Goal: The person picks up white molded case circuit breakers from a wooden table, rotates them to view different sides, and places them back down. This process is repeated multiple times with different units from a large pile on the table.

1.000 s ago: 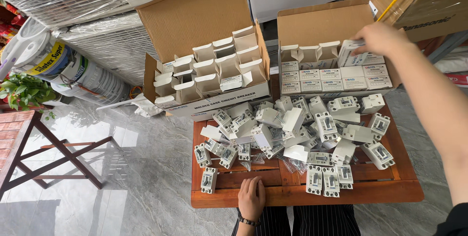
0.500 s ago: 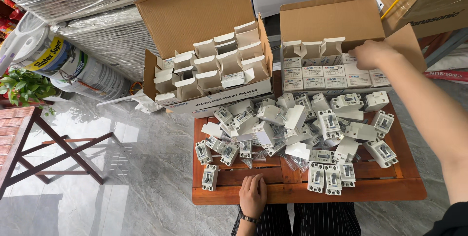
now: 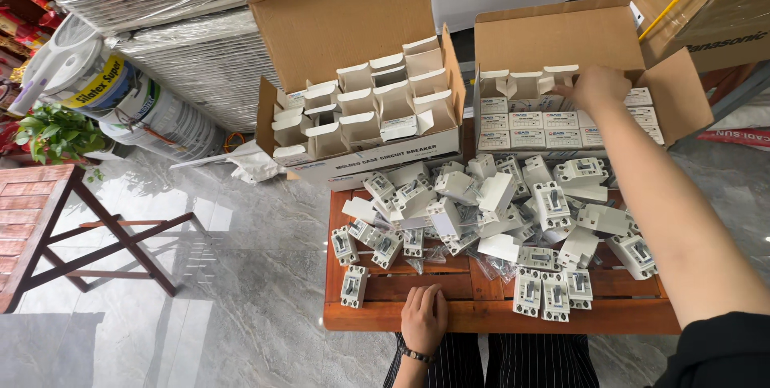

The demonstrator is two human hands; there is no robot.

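My right hand (image 3: pixel 597 87) reaches into the right cardboard carton (image 3: pixel 561 35). Its fingers curl down onto the small white boxes (image 3: pixel 525 119) packed in rows there, beside a few with open flaps (image 3: pixel 520 82). What the fingers hold is hidden. My left hand (image 3: pixel 423 317) lies flat on the front edge of the low wooden table (image 3: pixel 481 308), holding nothing. A heap of white circuit breakers (image 3: pixel 497 212) covers the table between my hands. The left carton (image 3: pixel 345 27) holds several open, empty-looking small boxes (image 3: pixel 377 103).
A folding wooden table (image 3: pixel 48 212) stands at the left on the grey tiled floor (image 3: pixel 241 276). A paint bucket (image 3: pixel 120 99), a potted plant (image 3: pixel 56 135) and plastic-wrapped goods (image 3: pixel 160 3) sit behind it. More cartons (image 3: pixel 706 3) are stacked at the back right.
My right hand has moved from the carton's far right corner down and left onto the rows of small boxes. My left hand has stayed on the table edge.
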